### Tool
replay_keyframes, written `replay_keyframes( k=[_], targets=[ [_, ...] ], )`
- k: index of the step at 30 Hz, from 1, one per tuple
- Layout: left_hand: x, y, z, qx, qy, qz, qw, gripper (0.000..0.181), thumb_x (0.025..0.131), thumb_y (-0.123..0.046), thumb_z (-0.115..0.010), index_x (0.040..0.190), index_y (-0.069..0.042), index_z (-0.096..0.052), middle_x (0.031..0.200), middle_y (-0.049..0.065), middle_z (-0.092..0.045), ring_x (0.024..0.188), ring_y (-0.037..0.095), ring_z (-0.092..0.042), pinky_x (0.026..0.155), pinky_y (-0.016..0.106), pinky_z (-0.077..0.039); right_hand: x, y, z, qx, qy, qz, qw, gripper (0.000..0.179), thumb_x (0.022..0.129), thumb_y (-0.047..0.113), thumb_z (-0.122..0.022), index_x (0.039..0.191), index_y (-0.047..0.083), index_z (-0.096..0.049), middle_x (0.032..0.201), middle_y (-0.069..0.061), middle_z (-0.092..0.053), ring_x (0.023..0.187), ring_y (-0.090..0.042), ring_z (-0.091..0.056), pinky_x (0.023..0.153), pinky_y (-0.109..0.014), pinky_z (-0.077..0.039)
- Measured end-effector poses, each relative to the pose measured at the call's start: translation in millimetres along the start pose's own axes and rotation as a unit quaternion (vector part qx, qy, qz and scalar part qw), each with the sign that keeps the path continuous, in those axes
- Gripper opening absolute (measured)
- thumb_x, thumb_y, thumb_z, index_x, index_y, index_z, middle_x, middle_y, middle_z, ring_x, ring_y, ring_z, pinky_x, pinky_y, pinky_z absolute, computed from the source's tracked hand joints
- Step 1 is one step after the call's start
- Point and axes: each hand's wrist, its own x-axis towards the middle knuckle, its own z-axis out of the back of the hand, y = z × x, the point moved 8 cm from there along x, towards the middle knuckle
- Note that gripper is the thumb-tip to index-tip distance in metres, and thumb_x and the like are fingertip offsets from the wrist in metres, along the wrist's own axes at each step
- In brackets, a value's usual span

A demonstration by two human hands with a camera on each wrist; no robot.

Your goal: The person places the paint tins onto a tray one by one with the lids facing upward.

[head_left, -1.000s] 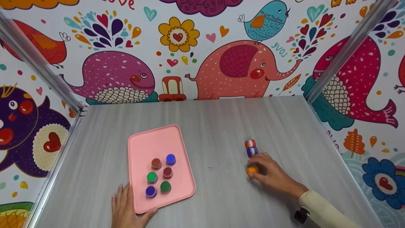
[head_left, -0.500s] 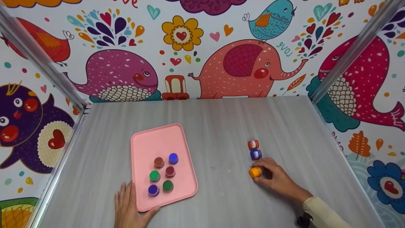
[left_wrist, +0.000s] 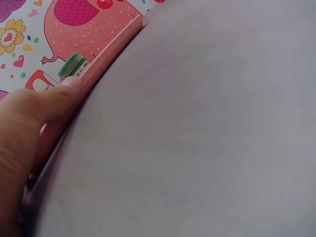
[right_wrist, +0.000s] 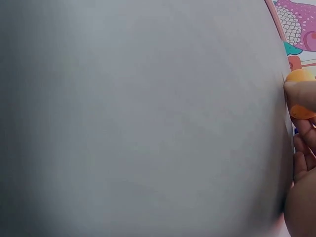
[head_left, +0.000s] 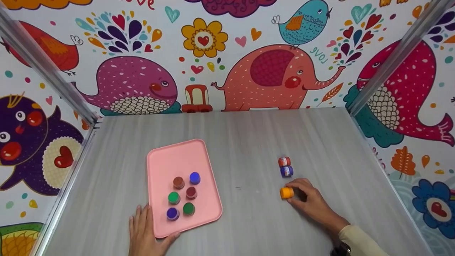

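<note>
Slightly back from the two jars beyond it the right hand (head_left: 308, 199) has been drawn, and more of the orange jar (head_left: 286, 193) has been uncovered than in the earliest frame; beside the left hand (head_left: 145, 231), no clear shift of the pink tray (head_left: 177, 160) is seen.

By the right hand, the orange jar is pinched between thumb and fingers near one end, apparently on its side, its other end pointed toward the left hand. Whether the bench (head_left: 249, 213) is touched by it cannot be told. Since only that near end seems to be gripped, the jar could be twisted or squeezed out of the pinch, and if dropped on its curved side it might be rolled away.

Just beyond the right fingertips, the dark blue jar (head_left: 286, 171) and the red jar (head_left: 284, 161) lie close together; either could be knocked by a careless sweep of the knuckles.

The left hand is held flat and spread, nothing grasped, with the tray's corner bracketed by fingers and thumb. If that rim were pressed or shoved, the six upright jars (head_left: 191, 192) to its right could be toppled.
</note>
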Motion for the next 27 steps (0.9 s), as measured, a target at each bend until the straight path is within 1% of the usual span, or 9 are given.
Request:
replay_keyframes(
  k=[2,4,7,11,16,21,24,25,27],
  targets=[
    [0.2,-1.9,-0.8,-0.001,-0.002,-0.006,1.0000,0.147,0.080,-0.082,-0.080,0.170,0.013,-0.012,0.176,0.039,-0.012,0.163,0.059,-0.001,0.129,0.065,0.021,-0.1,0,2,-0.002,-0.007,-0.005,1.0000,0.051,0.080,-0.010,-0.093,0.124,0.010,-0.078,0.120,-0.007,-0.075,0.117,-0.018,-0.062,0.108,-0.007,-0.040],
    [0.7,-2.6,-3.0,0.000,0.004,-0.001,1.0000,0.149,0.079,-0.085,-0.078,0.171,0.011,-0.011,0.177,0.037,-0.011,0.164,0.058,0.000,0.128,0.064,0.023,-0.5,0,4,-0.004,-0.011,-0.014,0.9998,0.050,0.079,-0.009,-0.094,0.122,0.012,-0.079,0.119,-0.006,-0.075,0.117,-0.017,-0.062,0.107,-0.007,-0.041],
    [1.4,-3.9,-5.4,-0.005,0.008,-0.001,1.0000,0.149,0.079,-0.085,-0.079,0.171,0.011,-0.011,0.177,0.037,-0.011,0.164,0.058,0.001,0.128,0.064,0.023,-0.7,0,6,-0.004,-0.009,-0.030,0.9995,0.048,0.080,-0.007,-0.095,0.121,0.014,-0.079,0.119,-0.004,-0.075,0.116,-0.016,-0.062,0.106,-0.007,-0.042],
    [1.1,-4.4,-4.3,-0.003,0.007,-0.001,1.0000,0.148,0.079,-0.083,-0.080,0.171,0.011,-0.012,0.178,0.036,-0.010,0.164,0.058,0.001,0.128,0.065,0.022,0.8,1,6,-0.007,-0.003,-0.038,0.9993,0.047,0.081,-0.003,-0.096,0.121,0.016,-0.079,0.120,-0.004,-0.074,0.115,-0.016,-0.062,0.105,-0.008,-0.044],
    [1.4,-3.5,-3.5,-0.012,0.009,0.000,0.9999,0.147,0.081,-0.081,-0.082,0.170,0.012,-0.011,0.177,0.038,-0.010,0.165,0.058,0.002,0.128,0.064,0.022,7.6,7,5,-0.005,-0.008,-0.027,0.9996,0.048,0.080,-0.005,-0.096,0.120,0.015,-0.079,0.121,-0.006,-0.073,0.116,-0.018,-0.062,0.106,-0.008,-0.043],
    [0.3,0.2,-4.2,-0.009,0.015,0.008,0.9998,0.149,0.080,-0.083,-0.080,0.171,0.011,-0.009,0.177,0.037,-0.008,0.165,0.058,0.003,0.128,0.063,0.024,16.2,13,-2,0.002,-0.004,-0.029,0.9996,0.043,0.083,-0.003,-0.094,0.121,0.010,-0.079,0.121,-0.005,-0.073,0.114,-0.018,-0.061,0.105,-0.009,-0.046],
    [-0.6,1.7,-3.0,-0.004,0.006,0.006,1.0000,0.150,0.078,-0.085,-0.079,0.171,0.010,-0.009,0.178,0.037,-0.009,0.165,0.057,0.002,0.128,0.062,0.025,21.4,18,-8,0.005,0.005,-0.025,0.9997,0.039,0.086,0.000,-0.093,0.122,0.007,-0.079,0.121,-0.003,-0.072,0.113,-0.018,-0.061,0.104,-0.011,-0.048],
    [-1.1,2.0,-2.1,-0.003,0.002,0.004,1.0000,0.150,0.078,-0.086,-0.079,0.172,0.009,-0.010,0.178,0.036,-0.010,0.165,0.057,0.002,0.127,0.062,0.025,23.1,20,-10,0.004,0.007,-0.018,0.9998,0.039,0.086,0.000,-0.093,0.122,0.006,-0.079,0.121,-0.003,-0.072,0.113,-0.018,-0.061,0.104,-0.011,-0.048],
    [-1.6,1.6,-0.3,-0.003,-0.013,-0.010,0.9999,0.147,0.080,-0.083,-0.080,0.171,0.010,-0.012,0.177,0.037,-0.013,0.165,0.058,-0.001,0.129,0.063,0.023,27.0,25,-14,0.006,0.009,0.004,0.9999,0.040,0.084,-0.001,-0.094,0.121,0.004,-0.078,0.120,-0.005,-0.073,0.112,-0.021,-0.062,0.104,-0.012,-0.048]
  ],
)
